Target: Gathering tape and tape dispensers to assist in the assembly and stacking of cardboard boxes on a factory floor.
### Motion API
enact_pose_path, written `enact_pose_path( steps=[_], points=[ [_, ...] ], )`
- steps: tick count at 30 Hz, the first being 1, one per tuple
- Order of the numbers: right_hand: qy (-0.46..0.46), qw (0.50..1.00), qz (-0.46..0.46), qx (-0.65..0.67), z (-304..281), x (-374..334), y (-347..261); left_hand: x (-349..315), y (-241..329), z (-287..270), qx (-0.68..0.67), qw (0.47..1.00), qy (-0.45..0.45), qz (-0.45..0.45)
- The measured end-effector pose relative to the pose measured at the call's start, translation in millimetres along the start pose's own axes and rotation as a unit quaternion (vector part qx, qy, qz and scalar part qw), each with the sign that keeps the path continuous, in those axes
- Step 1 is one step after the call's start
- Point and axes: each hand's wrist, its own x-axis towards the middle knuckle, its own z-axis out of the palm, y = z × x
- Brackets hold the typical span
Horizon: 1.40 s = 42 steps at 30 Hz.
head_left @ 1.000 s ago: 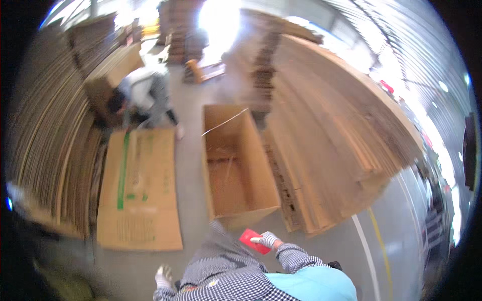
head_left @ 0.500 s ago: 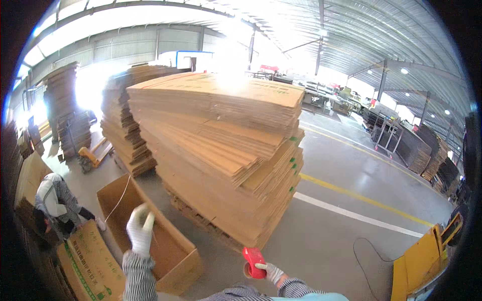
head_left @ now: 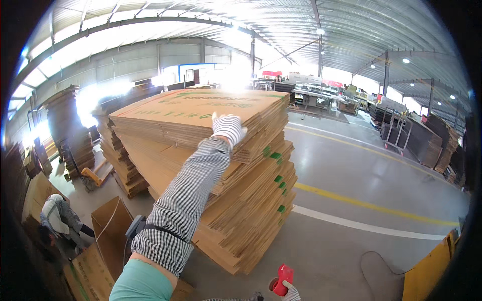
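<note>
"Left hand [head_left: 229, 128]?"
"Fingers half-curled at the near top edge of the cardboard stack [head_left: 251, 184]; whether they grip any, I can't tell."
"Right hand [head_left: 291, 292]?"
"Fingers closed around a red tape dispenser [head_left: 285, 273], near, right of the stack."

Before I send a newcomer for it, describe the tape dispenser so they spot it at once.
Find the tall cardboard stack in the middle. Right of its lowest corner, near the picture's lower edge, the gloved right hand holds the tape dispenser. Its red body stands out from the grey floor.
</note>
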Motion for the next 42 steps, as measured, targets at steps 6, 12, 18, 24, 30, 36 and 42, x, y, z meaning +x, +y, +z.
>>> enact_pose_path(
  steps=[6, 12, 18, 24, 30, 36, 42],
  points=[
    [-0.014, 1.000, -0.002, 0.023, -2.6, 7.5, -3.5, -57.5, -90.5, -34.0, 0.061, 0.998, -0.028, -0.002],
    [-0.009, 1.000, -0.018, 0.022, -3.1, 3.9, -26.3, -191.6, -190.3, 7.3, -0.400, 0.798, 0.422, -0.160],
    [-0.066, 0.996, -0.032, 0.045, 30.1, 19.8, -37.1, -125.8, -166.6, 22.3, -0.822, 0.463, 0.200, -0.265],
    [-0.154, 0.979, -0.108, 0.082, 133.5, 36.5, -48.2, -91.2, -236.1, 56.9, -0.839, 0.261, 0.338, -0.337],
    [-0.193, 0.963, -0.176, 0.065, 242.6, -2.4, -94.1, -263.5, -367.8, 7.3, -0.748, 0.434, 0.378, -0.330],
    [-0.300, 0.928, -0.221, 0.013, 387.5, -29.6, -86.9, -494.9, -499.2, -69.3, -0.696, 0.451, 0.374, -0.415],
    [-0.377, 0.898, -0.226, -0.001, 487.8, -52.9, -62.1, -616.5, -453.1, -85.4, -0.683, 0.478, 0.376, -0.404]
  ],
)
